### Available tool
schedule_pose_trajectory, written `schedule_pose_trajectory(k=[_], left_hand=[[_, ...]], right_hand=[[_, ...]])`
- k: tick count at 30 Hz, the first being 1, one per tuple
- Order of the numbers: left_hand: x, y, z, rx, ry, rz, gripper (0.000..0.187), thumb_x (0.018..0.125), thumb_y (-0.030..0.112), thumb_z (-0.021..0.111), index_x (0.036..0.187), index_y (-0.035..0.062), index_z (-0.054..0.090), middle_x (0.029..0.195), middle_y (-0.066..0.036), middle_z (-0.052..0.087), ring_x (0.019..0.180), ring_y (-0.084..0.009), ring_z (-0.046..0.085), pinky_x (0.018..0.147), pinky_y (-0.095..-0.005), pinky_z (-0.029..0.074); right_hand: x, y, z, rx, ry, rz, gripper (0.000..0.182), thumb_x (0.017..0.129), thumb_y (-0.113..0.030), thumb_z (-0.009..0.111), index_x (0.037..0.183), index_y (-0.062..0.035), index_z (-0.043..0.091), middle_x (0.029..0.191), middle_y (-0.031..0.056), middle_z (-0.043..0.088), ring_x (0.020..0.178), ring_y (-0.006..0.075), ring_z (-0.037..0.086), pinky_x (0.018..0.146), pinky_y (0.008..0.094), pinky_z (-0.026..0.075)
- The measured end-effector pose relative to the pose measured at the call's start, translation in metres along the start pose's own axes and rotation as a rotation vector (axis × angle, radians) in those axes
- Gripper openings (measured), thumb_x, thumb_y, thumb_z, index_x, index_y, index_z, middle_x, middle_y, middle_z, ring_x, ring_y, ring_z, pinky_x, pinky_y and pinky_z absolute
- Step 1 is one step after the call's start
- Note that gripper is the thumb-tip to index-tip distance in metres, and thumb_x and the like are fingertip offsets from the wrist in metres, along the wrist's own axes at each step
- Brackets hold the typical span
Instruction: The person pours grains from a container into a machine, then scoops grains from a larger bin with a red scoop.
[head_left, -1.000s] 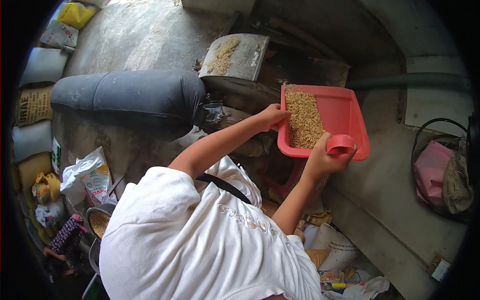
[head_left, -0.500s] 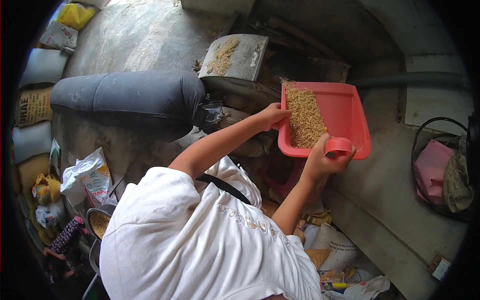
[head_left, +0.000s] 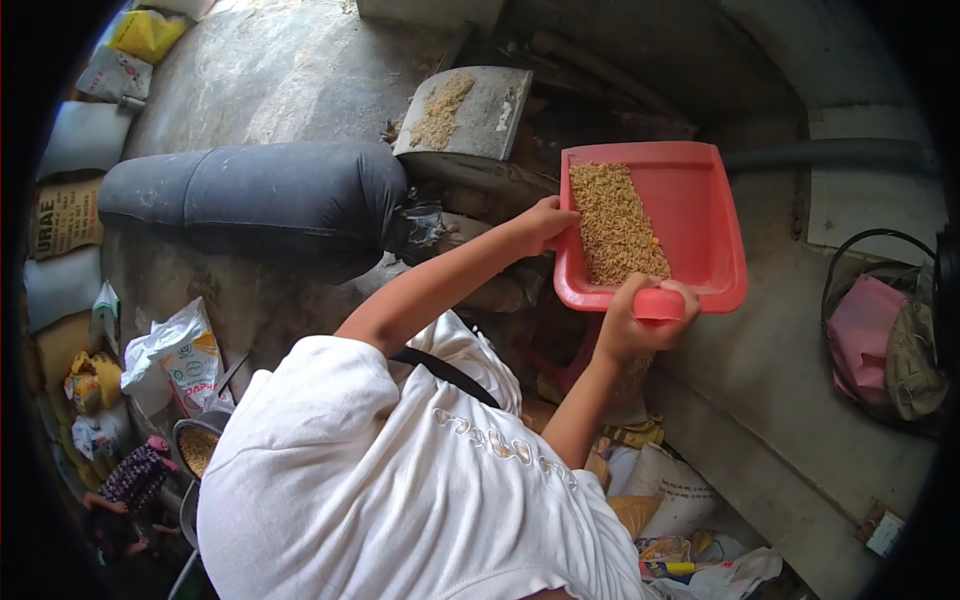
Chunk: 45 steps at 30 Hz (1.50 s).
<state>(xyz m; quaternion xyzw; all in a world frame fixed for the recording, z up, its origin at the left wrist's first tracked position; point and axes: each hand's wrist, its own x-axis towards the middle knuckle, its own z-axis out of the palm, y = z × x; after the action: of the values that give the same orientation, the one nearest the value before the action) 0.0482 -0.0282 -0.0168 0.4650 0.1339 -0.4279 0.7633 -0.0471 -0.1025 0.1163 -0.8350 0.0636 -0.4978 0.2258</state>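
A red plastic dustpan [head_left: 700, 215] is held up in front of me by both hands. Tan, grain-like bits [head_left: 615, 225] form a pile along its left side, while the right part of the pan is bare. My left hand [head_left: 548, 224] grips the pan's left rim, with its fingers partly out of sight beneath. Around the short loop handle at the near edge, my right hand [head_left: 635, 325] is closed.
More tan bits [head_left: 440, 110] lie on a curved concrete block [head_left: 490, 120] beyond a long dark stuffed sack [head_left: 270, 205]. Filled bags [head_left: 675, 490] are below right. A pot of grain [head_left: 197, 445] and a person [head_left: 130, 490] are at lower left. A black-rimmed bag [head_left: 875, 340] is right.
The dustpan has risen slightly and levelled, showing more of its inside. My right hand has shifted up and left with the handle, and the grain has spread a little toward the handle.
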Motion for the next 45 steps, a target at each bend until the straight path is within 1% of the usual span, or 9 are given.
schedule_pose_trajectory(k=[7, 11, 13, 17, 25, 32, 38, 40, 45], left_hand=[[-0.004, 0.009, 0.007, -0.004, 0.019, 0.019, 0.033, 0.070, 0.004, 0.052, 0.102, 0.0040, 0.042, 0.087, -0.007, 0.052, 0.076, -0.0161, 0.055, 0.064, -0.0282, 0.048], [-0.012, -0.001, 0.002, 0.011, -0.002, 0.022, 0.033, 0.070, 0.004, 0.052, 0.101, 0.0039, 0.042, 0.087, -0.007, 0.053, 0.075, -0.0163, 0.055, 0.064, -0.0286, 0.048], [-0.003, 0.009, 0.005, -0.005, -0.019, 0.060, 0.033, 0.070, 0.004, 0.052, 0.101, 0.0039, 0.042, 0.087, -0.007, 0.053, 0.075, -0.0163, 0.055, 0.064, -0.0287, 0.048], [-0.008, 0.014, 0.010, 0.011, 0.019, 0.023, 0.034, 0.069, 0.002, 0.051, 0.101, 0.0036, 0.042, 0.088, -0.008, 0.052, 0.077, -0.0171, 0.055, 0.067, -0.0292, 0.048], [0.003, -0.001, -0.002, -0.007, 0.039, -0.068, 0.034, 0.068, 0.001, 0.051, 0.101, 0.0030, 0.042, 0.090, -0.009, 0.051, 0.080, -0.0183, 0.054, 0.069, -0.0297, 0.048], [-0.003, 0.002, 0.001, -0.043, 0.021, -0.080, 0.034, 0.068, 0.001, 0.052, 0.101, 0.0024, 0.042, 0.090, -0.009, 0.052, 0.081, -0.0186, 0.054, 0.070, -0.0301, 0.048], [0.010, -0.011, -0.005, -0.018, 0.017, -0.109, 0.034, 0.068, 0.001, 0.052, 0.101, 0.0014, 0.043, 0.091, -0.010, 0.052, 0.080, -0.0195, 0.055, 0.069, -0.0304, 0.048], [0.017, -0.019, -0.008, -0.061, -0.002, -0.072, 0.026, 0.069, 0.004, 0.052, 0.095, 0.0032, 0.046, 0.084, -0.009, 0.054, 0.072, -0.0197, 0.057, 0.058, -0.0323, 0.049], [-0.002, -0.004, 0.001, -0.042, 0.029, -0.102, 0.028, 0.069, 0.003, 0.051, 0.097, 0.0023, 0.046, 0.087, -0.009, 0.054, 0.075, -0.0199, 0.057, 0.062, -0.0319, 0.049]], right_hand=[[0.001, 0.006, 0.003, -0.039, -0.005, -0.126, 0.019, 0.058, 0.006, 0.051, 0.070, -0.0025, 0.040, 0.059, 0.0072, 0.047, 0.046, 0.0183, 0.047, 0.044, 0.0270, 0.040], [-0.001, -0.004, -0.004, -0.036, -0.005, -0.105, 0.017, 0.058, 0.006, 0.050, 0.069, -0.0024, 0.040, 0.059, 0.0071, 0.047, 0.045, 0.0180, 0.046, 0.044, 0.0266, 0.040], [-0.003, -0.001, -0.004, -0.006, 0.060, 0.024, 0.013, 0.062, 0.007, 0.048, 0.069, -0.0009, 0.041, 0.064, 0.0062, 0.045, 0.055, 0.0159, 0.045, 0.051, 0.0268, 0.039], [-0.003, -0.002, 0.001, -0.013, 0.018, -0.074, 0.015, 0.060, 0.007, 0.050, 0.070, -0.0018, 0.042, 0.064, 0.0057, 0.045, 0.053, 0.0161, 0.046, 0.050, 0.0266, 0.040], [-0.004, 0.000, 0.007, 0.003, -0.054, 0.030, 0.018, 0.058, 0.007, 0.052, 0.070, -0.0021, 0.042, 0.062, 0.0070, 0.046, 0.053, 0.0193, 0.047, 0.052, 0.0285, 0.040], [0.000, -0.001, 0.010, -0.004, -0.060, -0.016, 0.019, 0.057, 0.005, 0.054, 0.070, -0.0016, 0.042, 0.063, 0.0070, 0.046, 0.053, 0.0196, 0.046, 0.053, 0.0286, 0.040], [-0.002, 0.002, 0.009, -0.033, -0.106, -0.021, 0.026, 0.056, -0.002, 0.062, 0.074, -0.0033, 0.043, 0.063, 0.0084, 0.047, 0.054, 0.0251, 0.049, 0.051, 0.0322, 0.041], [-0.003, 0.002, 0.009, -0.065, -0.134, -0.008, 0.029, 0.055, -0.005, 0.064, 0.075, -0.0032, 0.043, 0.065, 0.0086, 0.048, 0.057, 0.0266, 0.050, 0.053, 0.0332, 0.041], [-0.001, 0.003, 0.011, -0.052, -0.119, -0.001, 0.026, 0.055, -0.002, 0.061, 0.074, -0.0029, 0.044, 0.065, 0.0083, 0.048, 0.057, 0.0249, 0.050, 0.054, 0.0319, 0.042]])
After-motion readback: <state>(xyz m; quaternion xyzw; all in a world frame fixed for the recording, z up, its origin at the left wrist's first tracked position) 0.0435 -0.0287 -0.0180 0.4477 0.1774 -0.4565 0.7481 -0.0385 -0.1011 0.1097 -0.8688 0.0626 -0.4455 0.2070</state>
